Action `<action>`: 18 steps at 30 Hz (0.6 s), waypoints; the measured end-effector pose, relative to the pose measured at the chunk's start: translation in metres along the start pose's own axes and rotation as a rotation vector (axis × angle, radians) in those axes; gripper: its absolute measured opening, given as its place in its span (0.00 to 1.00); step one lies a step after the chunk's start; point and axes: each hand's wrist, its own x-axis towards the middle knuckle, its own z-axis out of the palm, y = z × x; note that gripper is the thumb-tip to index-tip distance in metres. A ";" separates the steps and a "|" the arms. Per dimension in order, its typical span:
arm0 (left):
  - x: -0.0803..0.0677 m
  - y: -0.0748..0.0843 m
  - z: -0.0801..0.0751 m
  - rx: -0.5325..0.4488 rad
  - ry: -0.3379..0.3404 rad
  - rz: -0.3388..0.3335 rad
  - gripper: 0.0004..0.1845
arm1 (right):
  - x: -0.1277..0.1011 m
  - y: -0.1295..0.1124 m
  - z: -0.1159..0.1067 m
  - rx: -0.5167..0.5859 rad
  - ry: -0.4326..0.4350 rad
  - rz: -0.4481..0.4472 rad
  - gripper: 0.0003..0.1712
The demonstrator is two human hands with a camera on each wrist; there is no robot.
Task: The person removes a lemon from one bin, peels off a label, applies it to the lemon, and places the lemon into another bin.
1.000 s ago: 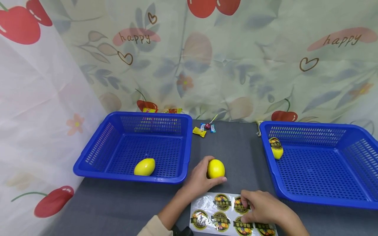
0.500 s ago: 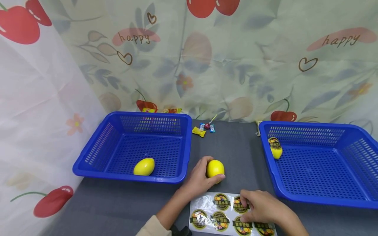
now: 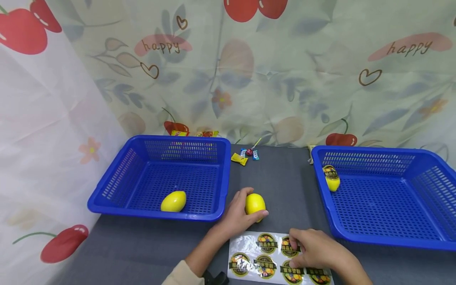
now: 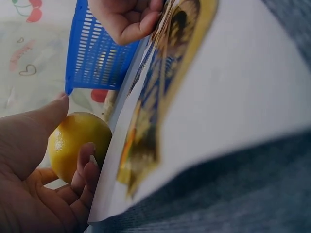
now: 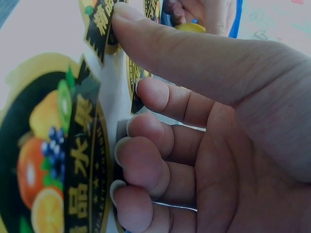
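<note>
My left hand (image 3: 235, 215) grips a yellow lemon (image 3: 255, 204) on the dark grey tabletop, thumb on the near side and fingers round the far side. In the left wrist view, the same lemon (image 4: 80, 143) sits between thumb and curled fingers. My right hand (image 3: 317, 249) rests over a white sheet (image 3: 246, 242) of round black-and-gold fruit stickers (image 3: 265, 266). In the right wrist view, its thumb touches one sticker (image 5: 100, 24), while the index fingertip lies at the edge of another. Thumb and index finger stand apart, with the other fingers loosely bent against the sheet.
At the left, a blue basket (image 3: 153, 215) contains one plain lemon (image 3: 173, 201). Another blue basket (image 3: 392, 242) at the right holds a stickered lemon (image 3: 331, 180). Between them, farther back, lie wrapped candies (image 3: 239, 159) and a lollipop (image 3: 249, 152). A printed curtain (image 3: 270, 95) hangs behind.
The left hand has drawn the lemon slightly to the left. The right hand keeps its place on the sticker sheet.
</note>
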 end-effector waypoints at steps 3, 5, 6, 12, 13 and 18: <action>0.000 0.000 -0.001 0.012 -0.008 -0.002 0.41 | 0.000 0.000 0.000 -0.010 0.010 -0.006 0.23; -0.001 0.001 -0.002 0.026 -0.007 -0.003 0.43 | -0.001 -0.001 0.000 -0.015 0.015 -0.010 0.23; -0.001 0.001 -0.003 0.033 -0.006 -0.001 0.44 | -0.001 0.000 0.000 -0.015 0.014 -0.010 0.23; -0.002 0.001 -0.005 0.053 -0.003 0.010 0.47 | -0.001 0.000 0.000 -0.016 0.012 -0.013 0.23; -0.002 0.001 -0.005 0.057 -0.005 0.010 0.47 | -0.001 0.000 0.000 -0.018 0.013 -0.014 0.23; -0.004 0.001 -0.007 0.099 -0.013 0.000 0.49 | 0.000 0.000 0.000 -0.024 0.019 -0.019 0.23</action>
